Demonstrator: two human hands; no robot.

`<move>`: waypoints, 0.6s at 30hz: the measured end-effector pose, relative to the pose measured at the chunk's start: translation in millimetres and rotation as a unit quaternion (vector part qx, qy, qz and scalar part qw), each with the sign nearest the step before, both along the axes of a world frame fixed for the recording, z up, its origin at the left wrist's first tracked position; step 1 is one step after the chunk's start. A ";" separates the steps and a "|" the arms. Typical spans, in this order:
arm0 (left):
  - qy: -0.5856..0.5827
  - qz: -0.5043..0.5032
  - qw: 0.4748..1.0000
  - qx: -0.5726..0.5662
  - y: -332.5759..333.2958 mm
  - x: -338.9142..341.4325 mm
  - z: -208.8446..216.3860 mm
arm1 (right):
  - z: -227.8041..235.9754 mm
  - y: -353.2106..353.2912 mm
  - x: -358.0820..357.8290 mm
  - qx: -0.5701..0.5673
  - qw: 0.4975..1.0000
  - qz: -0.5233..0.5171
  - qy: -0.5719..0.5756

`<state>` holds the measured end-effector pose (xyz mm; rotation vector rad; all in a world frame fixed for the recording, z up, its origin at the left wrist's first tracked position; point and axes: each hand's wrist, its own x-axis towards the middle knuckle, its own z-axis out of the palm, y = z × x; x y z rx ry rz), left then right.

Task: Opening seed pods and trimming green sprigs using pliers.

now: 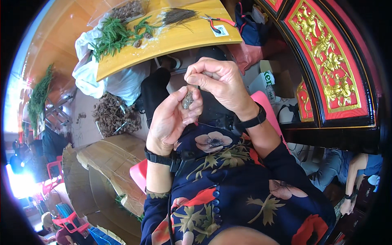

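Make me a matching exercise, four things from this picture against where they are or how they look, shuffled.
1. Small brownish object
2. Pliers
3. White plastic
4. Cardboard box

A. Red-handled
B. Brown, open, lower left
C. In the left hand's fingers
D. At the table's left end

Pairs: 1-C, 2-A, 3-D, 4-B
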<state>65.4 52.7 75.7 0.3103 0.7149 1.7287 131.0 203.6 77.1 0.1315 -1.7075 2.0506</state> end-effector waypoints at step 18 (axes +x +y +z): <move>0.082 0.157 0.983 -0.038 -0.5 5.9 7.0 | -1.0 -3.1 1.2 0.078 0.995 0.020 -0.060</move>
